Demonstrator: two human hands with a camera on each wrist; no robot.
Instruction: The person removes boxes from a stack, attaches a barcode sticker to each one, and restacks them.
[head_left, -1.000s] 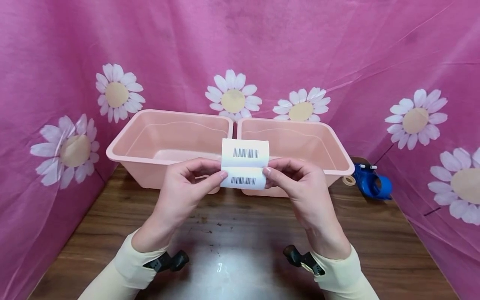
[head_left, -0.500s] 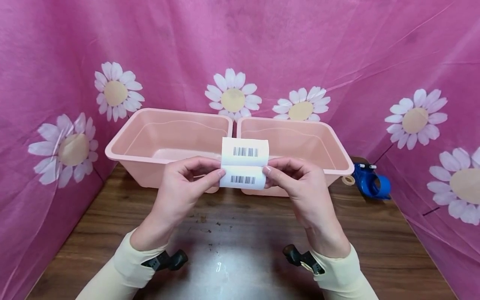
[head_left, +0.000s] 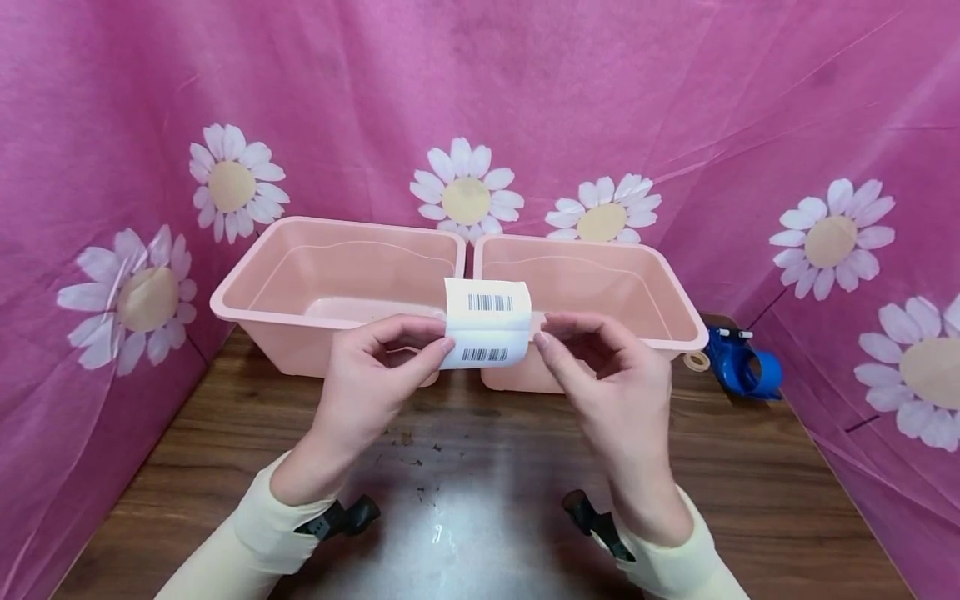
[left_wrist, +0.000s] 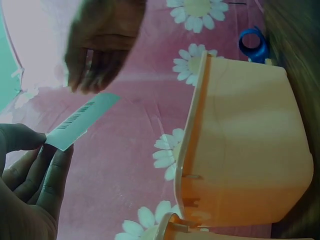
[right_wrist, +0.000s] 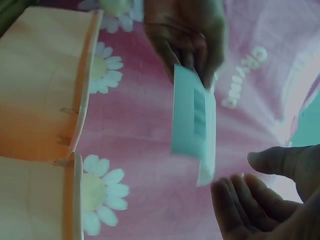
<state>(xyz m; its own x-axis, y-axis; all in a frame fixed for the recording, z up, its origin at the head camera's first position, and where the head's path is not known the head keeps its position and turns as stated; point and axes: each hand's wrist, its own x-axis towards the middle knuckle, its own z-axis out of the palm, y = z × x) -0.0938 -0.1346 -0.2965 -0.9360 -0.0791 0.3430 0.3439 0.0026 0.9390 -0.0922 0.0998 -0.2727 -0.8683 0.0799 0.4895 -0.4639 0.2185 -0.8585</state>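
A white strip of barcode labels, two barcodes showing and a crease between them, is held up in front of two pink bins. My left hand pinches its left edge between thumb and fingers, as the left wrist view also shows with the label strip. Just off the strip's right edge is my right hand, its thumb and fingertips apart. In the right wrist view, a gap shows between the thumb and the fingers, and the strip hangs clear of them, bent over.
The left pink bin and right pink bin stand side by side at the back of the wooden table. A blue tape dispenser and a small tan ring lie right of them. A pink flowered cloth surrounds the table.
My right hand has let go of the strip's right edge and drawn slightly right. The strip's free side has curled and swung a little, while my left hand keeps its pinch.
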